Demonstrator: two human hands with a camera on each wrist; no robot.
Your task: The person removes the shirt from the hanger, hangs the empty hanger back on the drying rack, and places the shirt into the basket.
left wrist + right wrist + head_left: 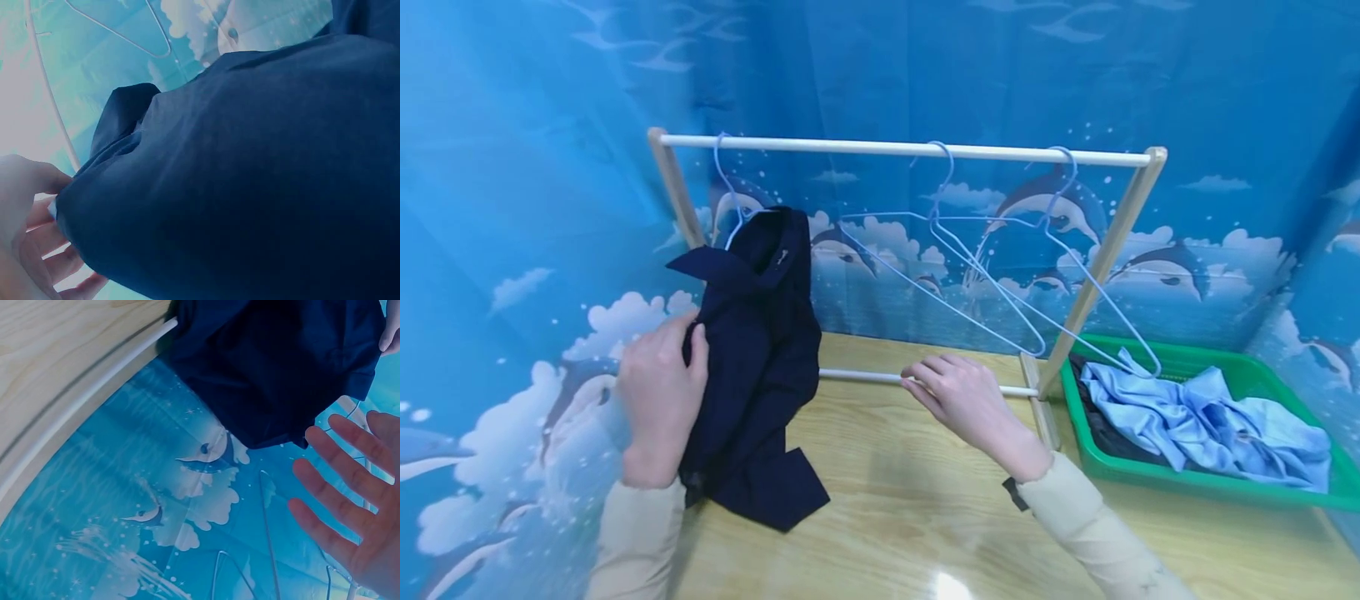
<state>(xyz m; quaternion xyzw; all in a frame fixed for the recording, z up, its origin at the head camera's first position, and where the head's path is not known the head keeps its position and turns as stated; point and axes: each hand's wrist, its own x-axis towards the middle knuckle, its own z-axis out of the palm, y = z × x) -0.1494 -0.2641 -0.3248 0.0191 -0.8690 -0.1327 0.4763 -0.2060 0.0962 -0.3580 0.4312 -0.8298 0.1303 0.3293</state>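
Note:
A dark navy shirt (pixel 748 333) with a collar hangs from a pale blue wire hanger (pixel 724 171) at the rack's left end. My left hand (pixel 662 392) pinches the shirt's left edge, thumb on the near side. In the left wrist view the cloth spreads wide from the thumb and fingers of that hand (pixel 31 231). My right hand (pixel 962 400) is held in front of the rack's lower rod, right of the shirt. Its fingers are spread and loosely extended, holding nothing, in the right wrist view (pixel 356 500).
The rack's white top rod (pixel 850 147) also carries two bare wire hangers (pixel 940 192) toward the right. A green basket (pixel 1150 477) with a light blue satin garment (pixel 1210 417) and a dark cloth (pixel 1108 425) stands right of the rack. A dolphin-print curtain (pixel 880 75) hangs behind the wooden table (pixel 880 500).

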